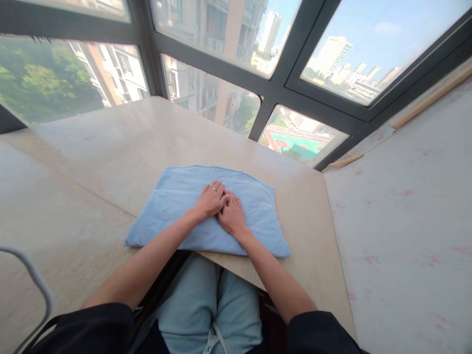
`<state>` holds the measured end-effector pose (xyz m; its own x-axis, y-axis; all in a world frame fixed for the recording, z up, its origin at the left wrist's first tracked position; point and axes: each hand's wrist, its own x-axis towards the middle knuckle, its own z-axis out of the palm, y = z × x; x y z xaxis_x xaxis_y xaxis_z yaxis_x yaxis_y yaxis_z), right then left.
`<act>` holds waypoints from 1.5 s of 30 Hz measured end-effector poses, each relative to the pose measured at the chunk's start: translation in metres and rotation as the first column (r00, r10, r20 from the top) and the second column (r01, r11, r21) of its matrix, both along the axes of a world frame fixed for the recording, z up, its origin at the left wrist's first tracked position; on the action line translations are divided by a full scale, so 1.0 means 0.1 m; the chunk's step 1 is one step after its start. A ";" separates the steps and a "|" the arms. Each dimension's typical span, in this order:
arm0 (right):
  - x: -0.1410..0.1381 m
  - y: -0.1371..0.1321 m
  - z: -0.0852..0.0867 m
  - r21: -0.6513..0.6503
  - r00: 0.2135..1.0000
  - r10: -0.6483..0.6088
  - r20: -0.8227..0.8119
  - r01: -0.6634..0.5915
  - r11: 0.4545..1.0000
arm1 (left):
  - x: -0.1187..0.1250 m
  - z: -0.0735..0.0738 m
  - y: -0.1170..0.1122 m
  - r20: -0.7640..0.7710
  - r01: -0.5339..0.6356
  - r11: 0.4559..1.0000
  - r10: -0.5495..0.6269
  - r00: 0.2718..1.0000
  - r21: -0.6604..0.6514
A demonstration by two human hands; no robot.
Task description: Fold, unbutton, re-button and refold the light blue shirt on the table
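Note:
A light blue cloth (254, 196) lies spread and folded on the pale tabletop, its near edge close to the table's front edge. My left hand (211, 198) rests flat on the middle of the cloth, palm down, a ring on one finger. Beside it and touching it, my right hand (232, 214) also lies palm down, its fingers slightly bent. The hands meet at the thumbs and fingertips. Nothing shows in either hand, though their undersides are hidden.
The table (99, 147) reaches to dark-framed windows (217, 64) ahead. A wall with flowered paper (401, 236) stands along the right side. At the lower left curves a grey cable (35, 275). My legs (210, 305) are below the table's front edge.

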<state>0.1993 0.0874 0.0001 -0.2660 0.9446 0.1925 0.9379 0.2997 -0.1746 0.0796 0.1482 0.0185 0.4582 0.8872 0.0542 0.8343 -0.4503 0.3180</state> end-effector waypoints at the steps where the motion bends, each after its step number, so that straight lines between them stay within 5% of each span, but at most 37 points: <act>1: 0.06 -0.01 -0.03 0.002 1.000 -0.001 0.004 0.001 1.000 | -0.07 -0.06 -0.02 -0.025 0.011 1.000 -0.011 1.000 0.029; 5: 0.34 -0.07 -0.08 -0.001 0.999 -0.001 0.034 0.001 1.000 | -0.34 -0.20 -0.06 -0.091 -0.045 0.988 0.059 0.994 0.145; 12: 0.85 -0.26 -0.15 -0.012 0.992 -0.099 0.076 0.100 0.995 | -0.79 -0.20 -0.04 -0.124 -0.262 0.955 0.280 0.952 0.143; 20: 1.13 -0.33 -0.20 0.002 0.994 -0.064 0.088 0.064 0.998 | -1.41 -0.21 -0.03 -0.170 -0.156 0.987 0.159 0.973 0.031; 30: 1.39 -0.38 -0.22 -0.013 0.994 -0.023 0.103 0.024 1.000 | -1.50 -0.20 -0.07 -0.051 -0.172 0.985 0.172 0.984 -0.002; 45: 1.57 -0.39 -0.19 -0.147 0.986 -0.051 0.162 0.075 0.986 | -1.81 -0.10 -0.08 -0.298 -0.230 0.970 0.198 0.934 -0.077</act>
<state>0.3558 0.0489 -0.0192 -0.2205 0.9754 0.0064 0.9734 0.2204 -0.0627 -0.1010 0.1406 0.0084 0.2382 0.9591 -0.1530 0.9699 -0.2268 0.0885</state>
